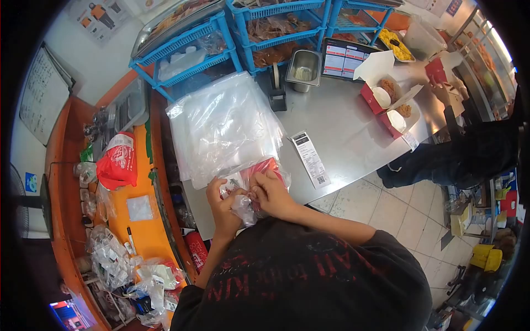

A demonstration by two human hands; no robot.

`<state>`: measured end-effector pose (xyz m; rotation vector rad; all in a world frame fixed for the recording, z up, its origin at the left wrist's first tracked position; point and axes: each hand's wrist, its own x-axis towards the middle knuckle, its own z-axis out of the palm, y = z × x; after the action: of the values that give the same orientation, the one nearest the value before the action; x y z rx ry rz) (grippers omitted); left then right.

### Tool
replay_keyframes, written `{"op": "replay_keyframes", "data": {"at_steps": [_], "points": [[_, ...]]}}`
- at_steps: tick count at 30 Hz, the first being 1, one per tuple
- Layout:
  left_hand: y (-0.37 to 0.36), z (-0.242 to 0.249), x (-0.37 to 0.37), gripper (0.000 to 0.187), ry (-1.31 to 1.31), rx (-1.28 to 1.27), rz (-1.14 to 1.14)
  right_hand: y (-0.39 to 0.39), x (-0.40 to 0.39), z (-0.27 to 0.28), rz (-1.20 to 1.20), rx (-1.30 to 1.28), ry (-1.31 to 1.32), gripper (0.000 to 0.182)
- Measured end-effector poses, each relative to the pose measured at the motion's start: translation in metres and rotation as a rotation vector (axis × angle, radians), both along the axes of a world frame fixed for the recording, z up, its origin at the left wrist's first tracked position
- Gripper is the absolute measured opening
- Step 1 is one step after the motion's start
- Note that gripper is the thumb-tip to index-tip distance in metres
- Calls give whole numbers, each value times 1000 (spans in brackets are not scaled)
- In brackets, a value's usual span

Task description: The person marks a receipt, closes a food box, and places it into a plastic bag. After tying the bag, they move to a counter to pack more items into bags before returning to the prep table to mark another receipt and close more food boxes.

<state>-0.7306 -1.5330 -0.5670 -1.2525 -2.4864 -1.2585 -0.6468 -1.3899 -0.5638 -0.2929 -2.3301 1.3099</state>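
Close to my body at the near edge of the steel counter, a clear plastic bag (243, 208) surrounds a red and white box (266, 166). My left hand (223, 205) grips the bag's gathered plastic on the left. Fingers pinched, my right hand (270, 194) holds the same plastic just beside it. Both hands partly cover the box. Beyond them lies a stack of large clear plastic bags (223, 118). A printed receipt (310, 160) rests flat on the counter to the right.
Blue plastic racks (240, 30) line the back, near a metal container (303, 70) and a tablet (345, 59). Two open boxes with fried food (389, 91) sit at right, where another person's hands (444, 91) hold a red box. A red bag (118, 160) stands on the orange counter.
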Motion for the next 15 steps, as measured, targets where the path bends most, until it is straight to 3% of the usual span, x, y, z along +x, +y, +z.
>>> {"op": "replay_keyframes", "data": {"at_steps": [1,2,3,4,5,6,7,8,9,10,11,14,15], "points": [[-1,0,0,27,139,-57,-38,4,1,3,-4,2,1,7],[-4,-9,-6,27,141,-53,-42,9,2,6,69,-292,-53,6],[-8,-22,-16,35,-116,-58,-39,17,2,8,142,-585,-105,6],[-14,-32,-27,44,-375,-66,-37,35,3,1,-5,-594,-92,7],[-22,-25,-37,46,-639,236,22,60,4,-11,-151,-601,-81,12],[-26,-11,-42,50,-898,543,82,83,4,-22,-346,-192,-72,23],[-19,18,-40,45,-824,713,165,99,7,-34,-529,223,-61,34],[-10,49,-37,41,-742,879,249,104,13,-50,-532,224,-65,34],[-2,66,-35,41,-743,881,245,108,18,-66,-575,275,-285,44],[6,80,-33,41,-468,844,222,111,20,-78,-612,325,-505,54],[13,86,-29,41,-195,794,201,113,21,-86,-611,323,-503,54],[61,95,1,43,-608,636,-143,123,22,-91,-628,222,-493,56],[80,90,10,47,-848,565,-114,130,23,-77,-568,-63,-429,55]]}}
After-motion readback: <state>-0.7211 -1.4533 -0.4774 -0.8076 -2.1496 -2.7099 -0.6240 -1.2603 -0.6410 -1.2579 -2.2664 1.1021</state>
